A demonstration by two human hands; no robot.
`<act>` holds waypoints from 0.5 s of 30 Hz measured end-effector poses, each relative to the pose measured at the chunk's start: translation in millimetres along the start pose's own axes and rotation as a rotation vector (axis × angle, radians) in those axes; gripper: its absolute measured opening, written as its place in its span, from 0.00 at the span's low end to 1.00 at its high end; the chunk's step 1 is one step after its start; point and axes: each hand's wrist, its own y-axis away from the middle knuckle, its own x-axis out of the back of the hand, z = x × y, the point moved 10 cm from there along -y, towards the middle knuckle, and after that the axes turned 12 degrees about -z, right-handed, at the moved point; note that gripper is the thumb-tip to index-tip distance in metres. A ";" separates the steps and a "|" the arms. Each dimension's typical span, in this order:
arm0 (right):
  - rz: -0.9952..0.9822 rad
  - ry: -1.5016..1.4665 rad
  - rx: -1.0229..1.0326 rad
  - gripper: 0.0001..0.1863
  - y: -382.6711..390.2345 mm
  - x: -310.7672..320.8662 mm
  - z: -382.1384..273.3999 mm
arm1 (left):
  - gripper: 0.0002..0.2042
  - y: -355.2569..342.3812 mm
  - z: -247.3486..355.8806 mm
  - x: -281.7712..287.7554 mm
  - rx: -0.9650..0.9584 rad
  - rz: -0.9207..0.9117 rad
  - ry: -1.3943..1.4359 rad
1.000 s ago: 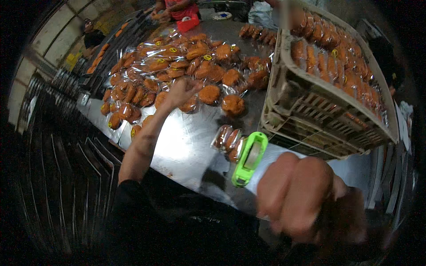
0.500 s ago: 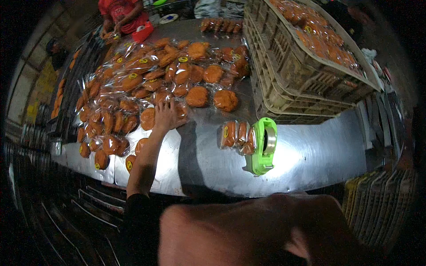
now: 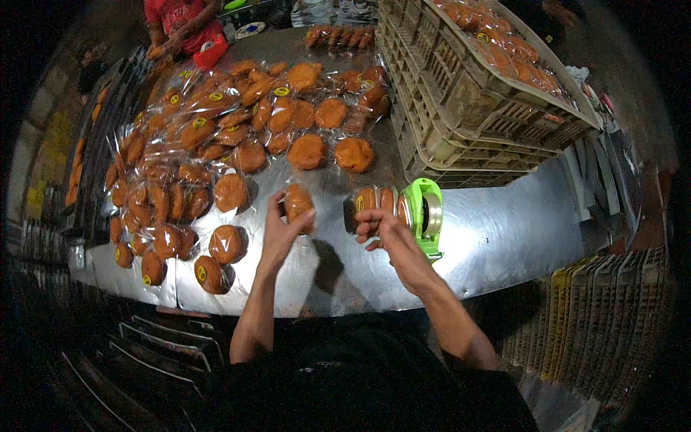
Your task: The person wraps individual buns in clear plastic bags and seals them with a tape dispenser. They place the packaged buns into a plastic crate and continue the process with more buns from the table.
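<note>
A brown bun in clear plastic wrap [image 3: 297, 204] is gripped upright between the thumb and fingers of my left hand [image 3: 277, 229], above the metal table. To its right, my right hand [image 3: 394, 234] has its fingers loosely bent and apart, with nothing seen in them. Its fingertips overlap the near side of a row of wrapped buns [image 3: 366, 198]; whether they touch is unclear. That row lies against a bright green tape dispenser [image 3: 432, 189] holding a roll of clear tape. Left of my hands spreads a big heap of wrapped buns [image 3: 198, 133], many with yellow labels.
Stacked, dirty beige plastic crates [image 3: 461, 108] stand at the back right, the top one filled with wrapped buns. Another row of buns [image 3: 340, 36] lies at the far edge. A person in red [image 3: 188, 29] works at the far left beside a red tape dispenser [image 3: 210, 53].
My left hand has taken a bun from the heap and brought it nearer. My right hand has gone from the near foreground out to the buns beside the green dispenser.
</note>
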 end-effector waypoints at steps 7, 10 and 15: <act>0.316 -0.348 0.175 0.29 34.7 40.9 21.8 | 0.54 40.3 97.1 -115.0 -0.412 -0.473 0.329; 0.471 -0.072 0.249 0.33 55.9 59.6 -0.8 | 0.35 39.6 95.1 -119.3 -0.286 -0.413 0.370; 0.467 0.369 0.421 0.20 81.1 68.1 -31.1 | 0.22 33.2 94.5 -155.3 -0.223 -0.005 0.100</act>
